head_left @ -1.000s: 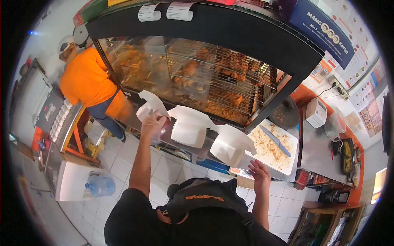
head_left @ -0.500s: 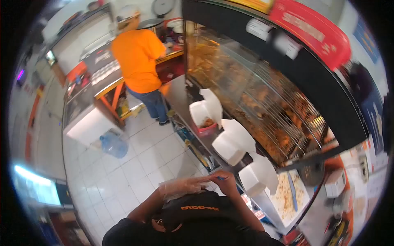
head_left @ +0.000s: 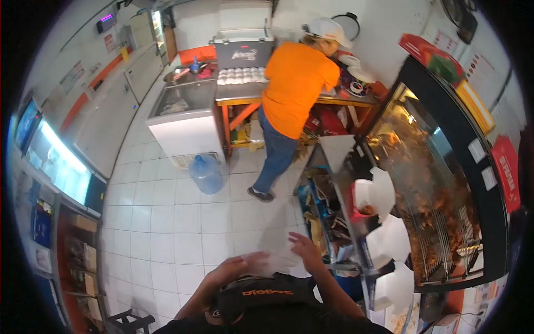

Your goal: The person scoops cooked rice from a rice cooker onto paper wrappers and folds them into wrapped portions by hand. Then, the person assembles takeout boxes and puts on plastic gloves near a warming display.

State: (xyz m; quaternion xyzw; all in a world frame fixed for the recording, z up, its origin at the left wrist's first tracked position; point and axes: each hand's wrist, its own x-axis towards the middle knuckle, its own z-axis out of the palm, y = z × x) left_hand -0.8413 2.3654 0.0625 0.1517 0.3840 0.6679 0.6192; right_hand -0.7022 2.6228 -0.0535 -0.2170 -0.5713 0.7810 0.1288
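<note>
In front of my dark apron [head_left: 267, 293], a clear plastic glove [head_left: 276, 263] hangs at the fingers of my left hand [head_left: 240, 266]. The left wrist and the back of that hand are bare. Blur hides just how the fingers meet the thin plastic. My right hand [head_left: 305, 250] is raised beside the glove with its fingers apart, holding nothing. To its right, white foam boxes stand with lids up along a narrow counter; the farthest box [head_left: 364, 191] has brown food inside, and nearer ones [head_left: 384, 240] follow.
A glass display case [head_left: 434, 189] full of cooked food stands on the right. Ahead, a person in an orange shirt [head_left: 300, 92] works at a counter. A water jug [head_left: 206, 175] sits on the tiled floor by a white chest freezer [head_left: 183, 131]. A knife [head_left: 410, 317] lies lower right.
The plastic glove has slid from my left wrist toward the fingertips. My right hand has parted from it and opened. My view has turned left, and the person ahead leans more to the right.
</note>
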